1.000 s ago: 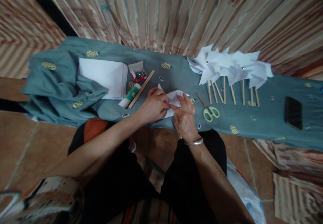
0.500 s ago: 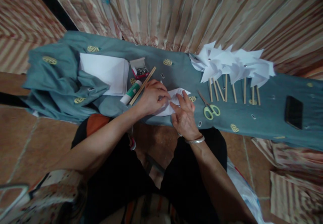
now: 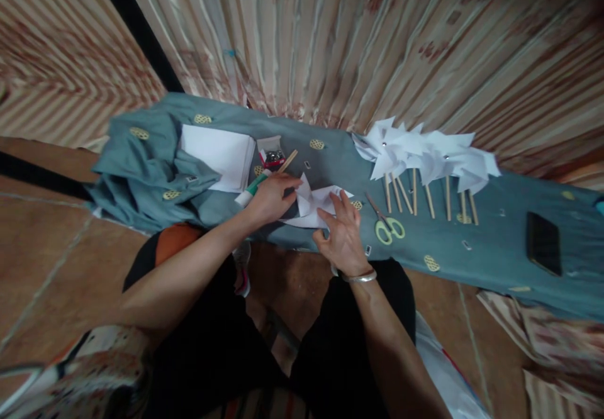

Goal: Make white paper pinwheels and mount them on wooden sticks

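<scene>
A white sheet of paper (image 3: 307, 204), cut and partly folded with points standing up, lies on the cloth in front of me. My left hand (image 3: 272, 197) pinches its left flap between thumb and fingers. My right hand (image 3: 343, 236), with a silver bracelet at the wrist, rests on its right side, fingers spread and pressing lightly. Just right of that hand lie scissors (image 3: 389, 229) with green handles. Beside my left hand are a green-and-white glue stick (image 3: 245, 197) and wooden sticks (image 3: 288, 161), both partly hidden by the hand.
A stack of white paper (image 3: 218, 155) is at the left, next to a small open box (image 3: 270, 152) of metal pins. Several white pinwheels (image 3: 394, 148) on sticks lie at the back right. A black phone (image 3: 543, 244) is on the blue-green cloth (image 3: 500, 230), far right.
My left hand has moved left, away from the right one, and a paper flap now stands up beside its fingers. The right hand stays on the paper. The whole view has shifted.
</scene>
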Demonstrator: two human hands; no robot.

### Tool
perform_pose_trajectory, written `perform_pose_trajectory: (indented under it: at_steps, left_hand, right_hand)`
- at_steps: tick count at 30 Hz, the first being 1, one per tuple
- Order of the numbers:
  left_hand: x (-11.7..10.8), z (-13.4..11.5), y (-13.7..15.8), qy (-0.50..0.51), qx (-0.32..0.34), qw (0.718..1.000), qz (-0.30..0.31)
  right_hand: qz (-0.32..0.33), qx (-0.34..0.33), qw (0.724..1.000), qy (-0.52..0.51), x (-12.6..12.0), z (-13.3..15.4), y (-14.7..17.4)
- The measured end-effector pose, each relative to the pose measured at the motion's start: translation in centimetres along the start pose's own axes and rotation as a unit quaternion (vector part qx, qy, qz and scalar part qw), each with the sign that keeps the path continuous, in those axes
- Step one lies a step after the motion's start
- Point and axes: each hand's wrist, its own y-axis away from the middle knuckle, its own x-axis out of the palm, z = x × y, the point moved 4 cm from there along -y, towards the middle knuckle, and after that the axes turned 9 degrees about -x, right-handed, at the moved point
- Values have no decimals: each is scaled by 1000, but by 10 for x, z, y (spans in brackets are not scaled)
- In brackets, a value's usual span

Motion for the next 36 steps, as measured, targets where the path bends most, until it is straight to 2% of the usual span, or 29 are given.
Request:
perform_pose_trajectory:
  at_steps: [4, 7, 9, 11, 13, 16, 21, 23, 26, 31, 33, 36]
  left_hand:
    - [-4, 5, 12, 88, -69, 994, 8]
    - [-2, 7, 18, 198, -161, 966, 35]
    - [6, 6, 21, 294, -238, 922, 82]
    - [14, 2, 24, 392, -310, 858, 119]
    - [20, -4, 26, 454, -350, 810, 126]
    - [24, -11, 27, 499, -354, 779, 140]
    - [23, -12, 27, 520, -350, 768, 130]
    - [22, -12, 28, 532, -358, 756, 130]
    - [22, -16, 31, 562, -379, 721, 141]
    - [29, -27, 36, 607, -401, 659, 193]
    - [31, -28, 36, 617, -405, 647, 192]
    - [31, -27, 33, 625, -402, 645, 178]
  right_hand:
    - [0, 9, 1000, -8, -1, -2, -2]
    - [3, 6, 1000, -20, -1, -3, -4]
    - [2, 4, 1000, -29, -1, -4, -4]
    - [-1, 6, 999, -38, -1, -5, -4]
    - [-2, 12, 999, -45, 0, -7, -4]
    - [-7, 24, 998, -57, -1, -8, -3]
    - [-8, 31, 997, -76, -2, -12, -3]
    - [-6, 40, 996, -85, -3, -15, -4]
    - [-24, 47, 992, -111, -5, -19, -6]
    - [-45, 38, 990, -132, -9, -17, -6]
    - [-44, 28, 991, -124, -10, -13, -5]
    - [-52, 7, 994, -99, -13, -5, -2]
